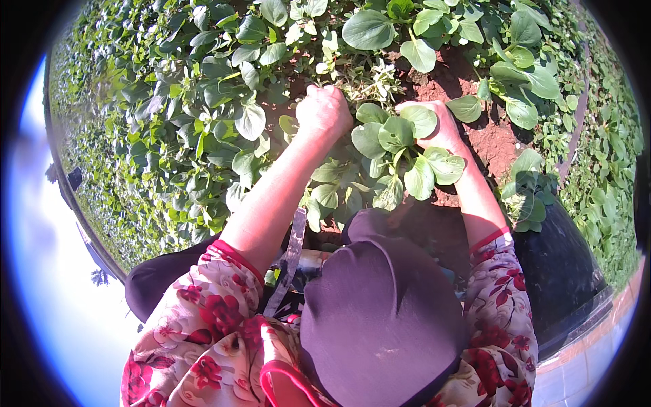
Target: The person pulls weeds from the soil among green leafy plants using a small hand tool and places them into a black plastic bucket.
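Note:
My left hand [324, 112] is closed in a fist low among the plants, and what its fingers hold, if anything, is hidden. My right hand [442, 129] reaches in beside a broad-leaved green plant [395, 136]. Its fingers curl inward and are partly covered, so their contents do not show. Between the two hands stands a pale, narrow-leaved weed [376, 85]. Bare reddish soil [491, 139] lies just right of my right hand. Larger round-leaved plants [522, 81] grow beyond it.
Dense leafy greens [169, 122] fill the bed to the left and far side. At the right is a black, smooth-sided object [559, 271] with cut or loose leafy plants [532, 197] at its top. A dark narrow line [580, 115], perhaps a hose, runs through the right-hand greens.

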`<state>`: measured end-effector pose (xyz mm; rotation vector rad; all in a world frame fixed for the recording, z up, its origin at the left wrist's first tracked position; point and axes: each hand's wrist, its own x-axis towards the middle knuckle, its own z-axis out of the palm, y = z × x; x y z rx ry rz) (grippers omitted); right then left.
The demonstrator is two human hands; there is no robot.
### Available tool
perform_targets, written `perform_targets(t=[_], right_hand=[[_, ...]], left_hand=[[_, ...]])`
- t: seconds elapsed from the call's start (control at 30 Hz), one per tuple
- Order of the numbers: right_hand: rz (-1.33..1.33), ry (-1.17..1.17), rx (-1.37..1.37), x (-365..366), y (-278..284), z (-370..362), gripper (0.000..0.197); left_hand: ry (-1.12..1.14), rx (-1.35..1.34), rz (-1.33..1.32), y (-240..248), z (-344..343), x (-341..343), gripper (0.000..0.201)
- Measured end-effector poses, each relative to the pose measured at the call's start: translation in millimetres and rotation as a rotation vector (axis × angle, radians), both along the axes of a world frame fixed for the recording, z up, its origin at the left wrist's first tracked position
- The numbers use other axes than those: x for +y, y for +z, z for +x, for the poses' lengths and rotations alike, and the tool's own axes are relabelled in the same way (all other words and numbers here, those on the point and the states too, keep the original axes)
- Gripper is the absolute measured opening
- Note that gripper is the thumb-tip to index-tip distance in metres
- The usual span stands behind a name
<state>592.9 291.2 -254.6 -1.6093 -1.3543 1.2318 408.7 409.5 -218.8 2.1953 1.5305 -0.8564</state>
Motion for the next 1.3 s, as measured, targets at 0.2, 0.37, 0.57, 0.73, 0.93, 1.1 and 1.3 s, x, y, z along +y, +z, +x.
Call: perform_targets(t=[0.2,0.37,0.57,0.73,0.93,1.1,1.3], right_hand=[[0.04,0.134,-0.195,7,16,-20,0.028],[0.119,0.105,-0.344,-5,27,-30,0.04],[0.071,-0.074,-0.329,-23,47,-21,0.026],[-0.05,-0.183,-0.322,-46,69,7,0.019],[-0.054,-0.056,-0.31,-68,91,15,0.023],[-0.078,0.107,-0.333,-72,111,12,0.029],[-0.094,0.124,-0.309,-73,117,9,0.03]], left_hand=[[0.01,-0.11,0.054,-6,-14,2,0.018],[0.013,-0.098,-0.009,0,-17,11,0.021],[0.106,-0.145,-0.087,22,-12,11,0.026],[0.475,-0.57,-0.175,37,-49,43,0.035],[0.688,-0.728,-0.08,71,-64,87,0.032],[0.401,-0.712,-0.019,43,-67,97,0.033],[0.23,-0.271,0.214,8,-10,72,0.043]])
